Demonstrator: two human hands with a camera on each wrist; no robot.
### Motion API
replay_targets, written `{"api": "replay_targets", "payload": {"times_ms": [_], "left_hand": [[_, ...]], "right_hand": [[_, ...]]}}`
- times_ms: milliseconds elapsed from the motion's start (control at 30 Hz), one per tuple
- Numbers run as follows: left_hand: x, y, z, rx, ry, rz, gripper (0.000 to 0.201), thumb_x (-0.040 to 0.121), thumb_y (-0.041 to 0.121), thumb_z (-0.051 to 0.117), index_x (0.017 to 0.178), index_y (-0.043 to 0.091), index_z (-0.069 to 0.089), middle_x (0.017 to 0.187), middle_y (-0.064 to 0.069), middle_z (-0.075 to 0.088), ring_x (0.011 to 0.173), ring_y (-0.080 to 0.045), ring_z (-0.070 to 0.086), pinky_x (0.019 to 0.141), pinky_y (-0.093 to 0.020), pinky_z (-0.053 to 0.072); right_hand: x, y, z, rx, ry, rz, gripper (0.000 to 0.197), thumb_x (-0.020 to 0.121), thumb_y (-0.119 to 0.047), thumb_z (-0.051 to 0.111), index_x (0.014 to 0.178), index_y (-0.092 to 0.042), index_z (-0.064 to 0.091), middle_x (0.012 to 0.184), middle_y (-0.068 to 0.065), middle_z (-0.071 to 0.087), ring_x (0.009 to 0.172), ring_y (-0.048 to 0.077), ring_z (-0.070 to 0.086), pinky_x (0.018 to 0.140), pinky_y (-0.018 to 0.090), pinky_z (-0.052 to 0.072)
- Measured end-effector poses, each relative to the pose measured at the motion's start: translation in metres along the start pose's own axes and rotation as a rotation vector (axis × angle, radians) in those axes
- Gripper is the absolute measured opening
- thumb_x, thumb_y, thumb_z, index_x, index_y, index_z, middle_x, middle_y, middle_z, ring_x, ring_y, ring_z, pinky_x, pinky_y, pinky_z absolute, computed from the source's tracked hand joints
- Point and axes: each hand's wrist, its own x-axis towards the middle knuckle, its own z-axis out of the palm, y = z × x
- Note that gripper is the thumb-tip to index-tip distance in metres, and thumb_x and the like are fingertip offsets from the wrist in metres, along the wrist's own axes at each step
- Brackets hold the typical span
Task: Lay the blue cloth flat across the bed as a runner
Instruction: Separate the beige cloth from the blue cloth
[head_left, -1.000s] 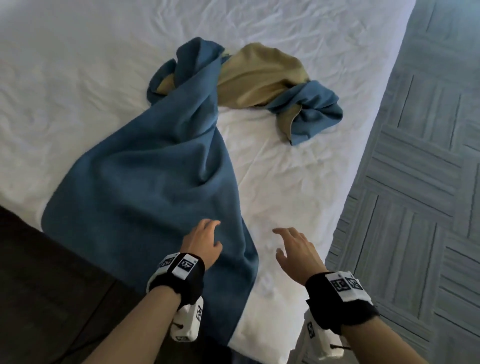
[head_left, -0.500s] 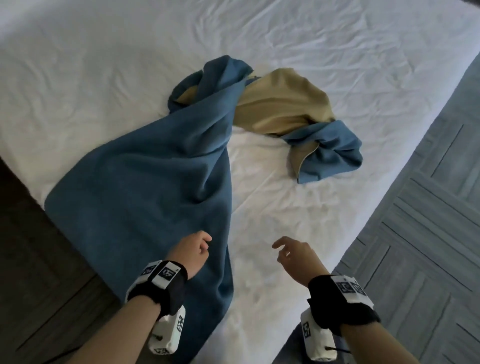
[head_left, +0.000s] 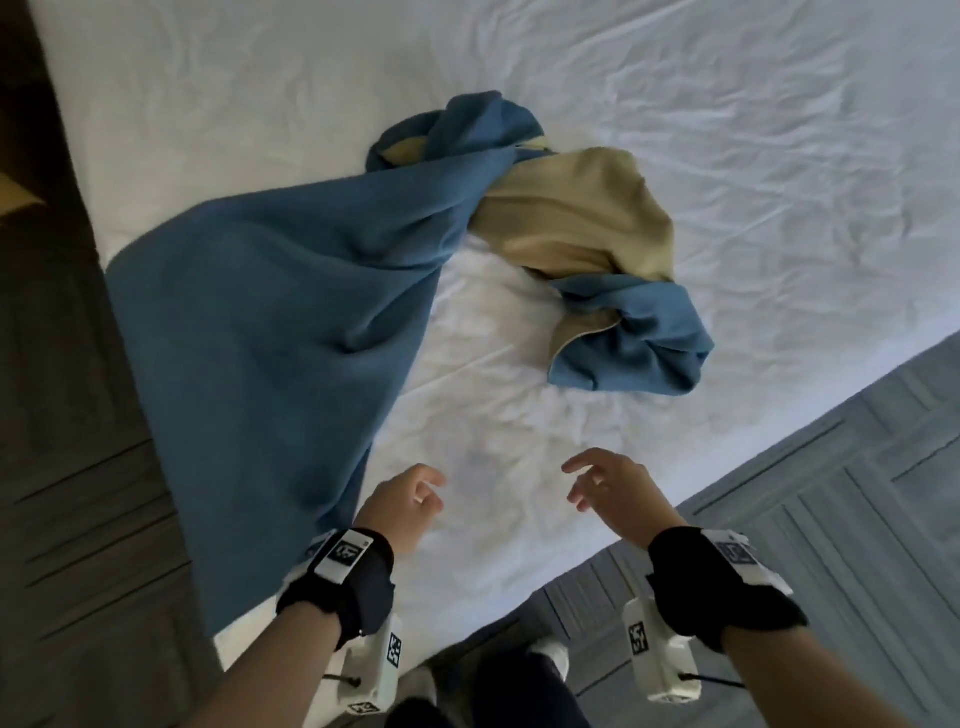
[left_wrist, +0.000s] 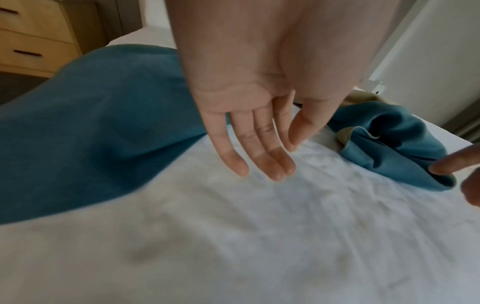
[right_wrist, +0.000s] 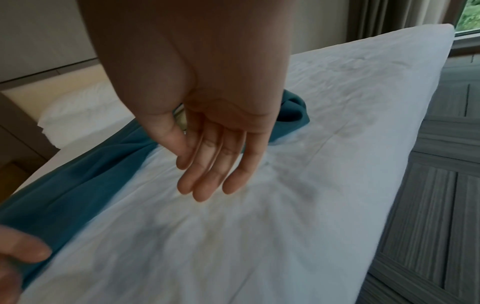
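Observation:
The blue cloth (head_left: 270, 322) with a tan underside lies on the white bed (head_left: 727, 130). Its left part is spread flat and hangs over the bed's near left edge. Its far part is twisted, tan side up, and ends in a bunched blue lump (head_left: 649, 338) at the right. My left hand (head_left: 410, 501) hovers over bare sheet just right of the cloth's edge, fingers relaxed and holding nothing (left_wrist: 259, 160). My right hand (head_left: 608, 483) hovers open above the sheet near the bed's corner (right_wrist: 207, 181). Neither hand touches the cloth.
Grey patterned carpet (head_left: 831, 519) lies right of the bed, dark floor (head_left: 62, 467) left of it. A wooden drawer unit (left_wrist: 33, 35) stands beyond the bed's left side. A pillow (right_wrist: 78, 111) and a headboard are at the far end; curtains and a window (right_wrist: 467, 16) stand at the right.
My left hand has come off the blue cloth and moved right over bare sheet. The view has swung left, and both hands sit closer to the bed's corner.

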Motion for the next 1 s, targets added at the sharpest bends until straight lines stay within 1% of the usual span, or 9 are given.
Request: {"api": "replay_targets", "payload": {"times_ms": [133, 367, 433, 533, 700, 800, 867, 933, 1000], "left_hand": [[0.007, 0.008, 0.008, -0.061, 0.012, -0.014, 0.026, 0.087, 0.015, 0.045, 0.107, 0.024, 0.058, 0.099, 0.001, 0.069, 0.095, -0.019, 0.064, 0.087, -0.036, 0.051], [0.043, 0.028, -0.002, -0.106, 0.015, -0.081, 0.027, 0.086, 0.011, 0.045, 0.107, 0.023, 0.057, 0.102, -0.001, 0.068, 0.097, -0.021, 0.063, 0.088, -0.034, 0.05], [0.056, 0.039, -0.005, -0.139, 0.017, -0.079, 0.024, 0.086, 0.01, 0.045, 0.102, 0.025, 0.056, 0.097, 0.001, 0.069, 0.094, -0.021, 0.064, 0.085, -0.035, 0.051], [0.07, 0.056, -0.006, -0.169, 0.009, -0.076, 0.023, 0.088, 0.01, 0.044, 0.095, 0.029, 0.054, 0.087, 0.006, 0.069, 0.088, -0.019, 0.065, 0.08, -0.033, 0.052], [0.086, 0.085, 0.003, -0.244, 0.037, -0.114, 0.021, 0.09, 0.013, 0.044, 0.093, 0.031, 0.055, 0.079, 0.012, 0.066, 0.08, -0.015, 0.064, 0.076, -0.031, 0.051], [0.093, 0.109, 0.007, -0.311, 0.063, -0.131, 0.024, 0.088, 0.008, 0.045, 0.092, 0.029, 0.055, 0.079, 0.007, 0.067, 0.081, -0.022, 0.064, 0.079, -0.036, 0.052], [0.102, 0.126, 0.011, -0.345, 0.098, -0.153, 0.027, 0.086, 0.003, 0.046, 0.091, 0.028, 0.056, 0.08, 0.004, 0.067, 0.084, -0.026, 0.066, 0.081, -0.038, 0.052], [0.111, 0.147, 0.017, -0.369, 0.15, -0.176, 0.027, 0.085, 0.003, 0.047, 0.09, 0.028, 0.056, 0.084, -0.001, 0.068, 0.086, -0.028, 0.067, 0.081, -0.039, 0.053], [0.121, 0.17, 0.027, -0.417, 0.207, -0.197, 0.026, 0.084, 0.004, 0.049, 0.086, 0.029, 0.057, 0.086, -0.008, 0.07, 0.083, -0.029, 0.066, 0.08, -0.038, 0.052]], "right_hand": [[0.023, -0.013, -0.013, -0.06, -0.02, -0.025, 0.026, 0.088, -0.008, 0.044, 0.091, -0.025, 0.063, 0.074, 0.0, 0.073, 0.073, 0.015, 0.069, 0.071, 0.028, 0.053], [0.075, -0.054, -0.039, -0.079, -0.065, -0.138, 0.026, 0.084, -0.001, 0.045, 0.089, -0.022, 0.06, 0.068, -0.003, 0.067, 0.063, 0.015, 0.065, 0.069, 0.029, 0.052], [0.093, -0.06, -0.055, -0.064, -0.021, -0.134, 0.026, 0.084, 0.0, 0.045, 0.088, -0.021, 0.06, 0.07, 0.001, 0.068, 0.064, 0.017, 0.065, 0.068, 0.028, 0.051], [0.111, -0.065, -0.081, -0.008, 0.078, -0.136, 0.021, 0.086, -0.001, 0.048, 0.091, -0.014, 0.063, 0.079, 0.009, 0.069, 0.073, 0.024, 0.065, 0.073, 0.036, 0.052], [0.147, -0.072, -0.123, 0.102, 0.146, -0.183, 0.023, 0.085, -0.004, 0.051, 0.085, -0.025, 0.062, 0.07, 0.005, 0.068, 0.07, 0.024, 0.066, 0.074, 0.038, 0.054], [0.173, -0.07, -0.144, -0.014, 0.315, -0.314, 0.019, 0.083, -0.011, 0.06, 0.099, -0.021, 0.061, 0.089, 0.001, 0.062, 0.089, 0.025, 0.062, 0.078, 0.034, 0.051], [0.192, -0.066, -0.159, -0.217, 0.287, -0.377, 0.047, 0.076, -0.024, 0.071, 0.119, -0.02, 0.051, 0.114, 0.005, 0.051, 0.11, 0.028, 0.048, 0.09, 0.033, 0.042], [0.207, -0.059, -0.171, -0.409, 0.064, -0.345, 0.085, 0.069, -0.037, 0.077, 0.139, -0.023, 0.031, 0.139, 0.012, 0.033, 0.125, 0.034, 0.033, 0.102, 0.041, 0.035], [0.215, -0.049, -0.174, -0.643, -0.092, -0.319, 0.104, 0.068, -0.042, 0.076, 0.148, -0.029, 0.012, 0.15, 0.012, 0.017, 0.131, 0.038, 0.026, 0.106, 0.045, 0.034]]}}
